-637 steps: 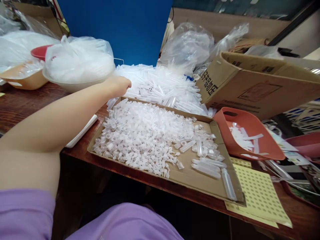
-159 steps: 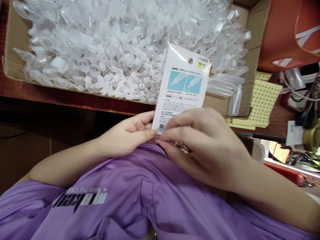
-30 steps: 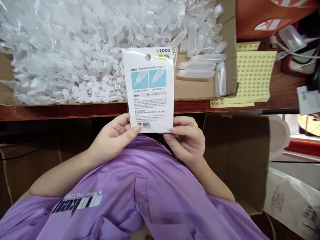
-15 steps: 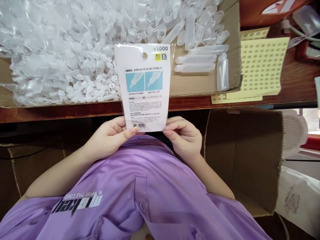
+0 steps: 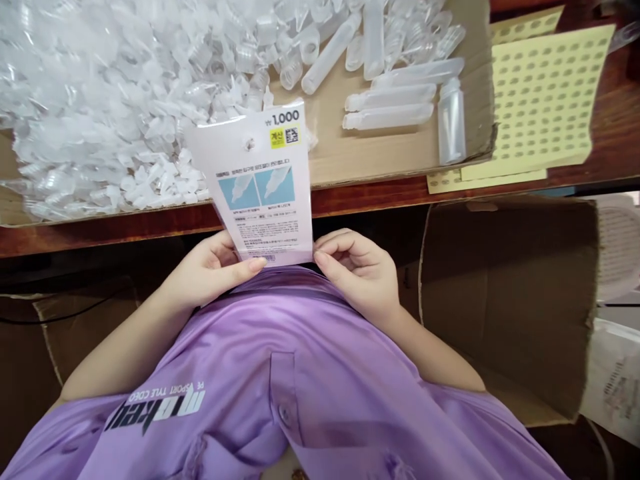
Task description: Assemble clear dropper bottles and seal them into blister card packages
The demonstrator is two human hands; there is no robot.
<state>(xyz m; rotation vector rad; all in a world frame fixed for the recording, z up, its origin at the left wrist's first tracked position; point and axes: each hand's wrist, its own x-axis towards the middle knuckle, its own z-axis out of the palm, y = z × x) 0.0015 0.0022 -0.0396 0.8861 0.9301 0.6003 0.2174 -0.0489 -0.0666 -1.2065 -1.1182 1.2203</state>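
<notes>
A white printed card pack (image 5: 265, 230), with a hanging hole, a 1,000 price mark and two blue pictures, stands tilted in front of my body. It looks glossy, as if in a clear sleeve. My left hand (image 5: 213, 270) grips its lower left corner, thumb flat over the front and the other fingers behind. At the lower right corner, my right hand (image 5: 357, 270) pinches the edge between thumb and forefinger, its remaining fingers curled. The back of the pack is hidden from me.
Beyond the pack, a shallow cardboard box (image 5: 370, 157) holds a heap of translucent nozzles and caps (image 5: 125, 100). Several small plastic bottles (image 5: 390, 117) lie at its right. Yellow sticker sheets (image 5: 545, 107) rest beside it. An open carton (image 5: 505, 300) stands below the table edge.
The card pack has shifted left and its top leans further left. My hands keep hold of its lower corners. The view has turned slightly.
</notes>
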